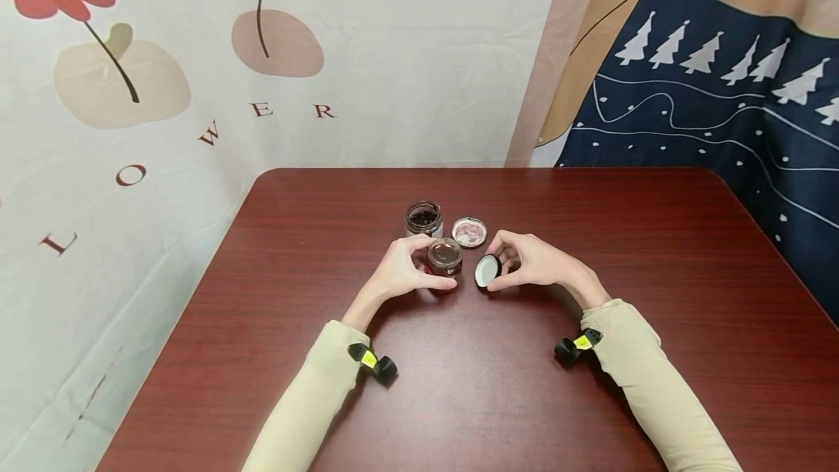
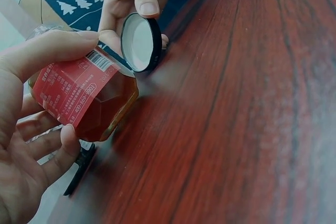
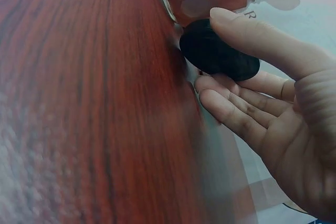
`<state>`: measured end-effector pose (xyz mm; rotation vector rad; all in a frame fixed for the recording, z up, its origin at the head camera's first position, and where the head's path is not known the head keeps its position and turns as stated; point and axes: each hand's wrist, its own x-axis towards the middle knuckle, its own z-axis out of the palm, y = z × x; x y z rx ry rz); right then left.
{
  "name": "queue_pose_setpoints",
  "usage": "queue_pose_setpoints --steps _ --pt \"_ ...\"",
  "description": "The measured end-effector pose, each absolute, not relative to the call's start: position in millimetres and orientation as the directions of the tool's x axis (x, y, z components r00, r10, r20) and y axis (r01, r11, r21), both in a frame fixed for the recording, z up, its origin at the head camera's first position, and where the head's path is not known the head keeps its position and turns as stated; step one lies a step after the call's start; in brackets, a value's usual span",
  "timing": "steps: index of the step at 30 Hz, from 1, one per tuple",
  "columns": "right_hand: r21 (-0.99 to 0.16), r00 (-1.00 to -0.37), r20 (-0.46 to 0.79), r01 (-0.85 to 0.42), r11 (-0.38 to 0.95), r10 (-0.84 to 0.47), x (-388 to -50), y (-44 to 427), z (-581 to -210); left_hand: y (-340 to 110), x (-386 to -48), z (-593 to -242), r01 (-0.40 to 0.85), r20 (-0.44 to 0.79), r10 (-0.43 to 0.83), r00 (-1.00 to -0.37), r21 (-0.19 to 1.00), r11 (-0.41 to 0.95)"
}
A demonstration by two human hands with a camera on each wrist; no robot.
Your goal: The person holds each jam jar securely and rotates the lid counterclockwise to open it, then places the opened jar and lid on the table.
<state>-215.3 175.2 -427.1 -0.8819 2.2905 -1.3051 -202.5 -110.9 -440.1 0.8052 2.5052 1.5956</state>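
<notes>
My left hand grips a glass jar between thumb and fingers. In the left wrist view this jar bears a red label with a barcode and holds something amber-brown; the head view shows its mouth uncovered. Just to its right, my right hand pinches a round black lid on edge, its white inside turned toward the jar. Lid and jar are apart. The lid's dark outer face shows in the right wrist view, under the thumb.
A second uncovered glass jar with dark contents stands just behind the held one. Beside it another lid lies inside up, its inner face smeared. All this is on a reddish-brown wooden table, with printed cloths hanging behind.
</notes>
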Motion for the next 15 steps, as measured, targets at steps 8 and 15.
queue_pose_setpoints --steps 8,15 --pt "-0.852 -0.744 -0.007 -0.346 0.394 -0.669 -216.3 178.3 -427.5 -111.7 -203.3 -439.3 0.394 0.216 0.467 -0.857 0.859 0.326" --pt "-0.829 -0.748 -0.013 -0.364 0.426 -0.664 -217.8 179.0 -428.9 -113.5 -204.4 -441.8 0.398 0.226 0.451 -0.864 0.854 0.334"
